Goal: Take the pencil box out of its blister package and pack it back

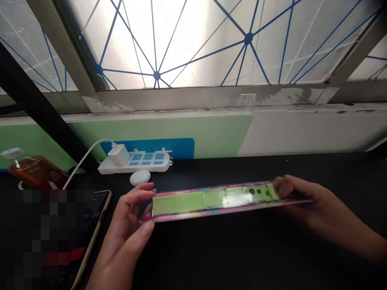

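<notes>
Lifting looks done and setting down not yet: the left hand (119,239) and right hand (316,207) grip opposite ends of the lime-green, colourfully edged pencil case (187,204) above the black surface (229,257).

1. Strong backlight comes through the frosted window (193,44), whose middle is washed out.
2. The black bench (229,257) sits dim, its shadows nearly swallowed.
3. White glare crosses the green packaged strip (181,204); its border print looks smeared, probably by motion.
4. Coarse pixel blocks mask the lower left, partly over the smartphone (93,227).
5. Wide-angle stretch shows towards the edges.
</notes>
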A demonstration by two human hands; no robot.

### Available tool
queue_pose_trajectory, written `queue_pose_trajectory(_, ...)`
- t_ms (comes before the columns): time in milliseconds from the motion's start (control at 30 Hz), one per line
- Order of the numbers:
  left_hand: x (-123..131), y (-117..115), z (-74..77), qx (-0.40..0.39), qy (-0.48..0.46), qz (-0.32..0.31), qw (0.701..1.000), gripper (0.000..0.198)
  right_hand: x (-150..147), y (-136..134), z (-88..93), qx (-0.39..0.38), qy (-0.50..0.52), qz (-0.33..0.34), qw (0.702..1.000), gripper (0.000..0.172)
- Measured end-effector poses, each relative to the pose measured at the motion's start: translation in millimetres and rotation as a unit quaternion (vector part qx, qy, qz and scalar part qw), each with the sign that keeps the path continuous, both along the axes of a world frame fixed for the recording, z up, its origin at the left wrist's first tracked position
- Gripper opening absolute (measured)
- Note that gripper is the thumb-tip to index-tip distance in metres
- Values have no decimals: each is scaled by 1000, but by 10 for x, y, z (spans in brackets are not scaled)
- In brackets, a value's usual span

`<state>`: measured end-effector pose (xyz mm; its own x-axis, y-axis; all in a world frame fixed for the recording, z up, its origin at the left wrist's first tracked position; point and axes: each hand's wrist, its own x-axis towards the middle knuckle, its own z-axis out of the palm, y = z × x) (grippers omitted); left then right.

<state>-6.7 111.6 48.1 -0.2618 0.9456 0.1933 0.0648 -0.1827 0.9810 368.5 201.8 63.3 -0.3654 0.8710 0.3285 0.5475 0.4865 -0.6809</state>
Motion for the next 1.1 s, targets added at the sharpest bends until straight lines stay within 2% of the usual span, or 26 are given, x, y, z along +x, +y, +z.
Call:
queue_pose_trajectory(100,54,9,-40,-19,-3,-15,1000,29,-13,7,38,-33,-82,102,991,20)
queue_pose_trajectory(167,80,5,-74,-66,51,-33,996,36,-36,8,51,-61,-117,126,983,10)
queue_pose_trajectory(233,73,-4,-108,-106,117,-68,985,51,-54,0,54,-80,-135,131,979,9)
queue_pose_trajectory(400,-68,33,-102,-87,291,-143,942,79,-38,-68,59,-93,-189,118,970,31)
queue_pose_trajectory(500,-118,88,-64,-64,352,-153,921,83,2,-105,54,-111,-237,100,960,51)
queue_pose_trajectory(567,-115,105,-65,-38,369,-150,917,81,31,-95,39,-128,-245,92,957,57)
queue_pose_trajectory(667,-85,80,-99,18,401,-135,906,77,82,-27,5,-128,-197,68,970,59)
queue_pose_trajectory(733,-62,36,-110,62,440,-113,889,76,112,17,-14,-128,-146,37,980,64)
queue_pose_trajectory(900,7,-86,-22,158,559,-88,809,80,30,-10,-1,-222,12,-21,975,78)
queue_pose_trajectory(1000,32,-102,23,191,597,-62,776,75,-83,-46,33,-247,104,-35,963,73)
queue_pose_trajectory(1100,17,-76,15,198,608,-47,768,70,-87,-22,43,-229,141,-26,963,62)
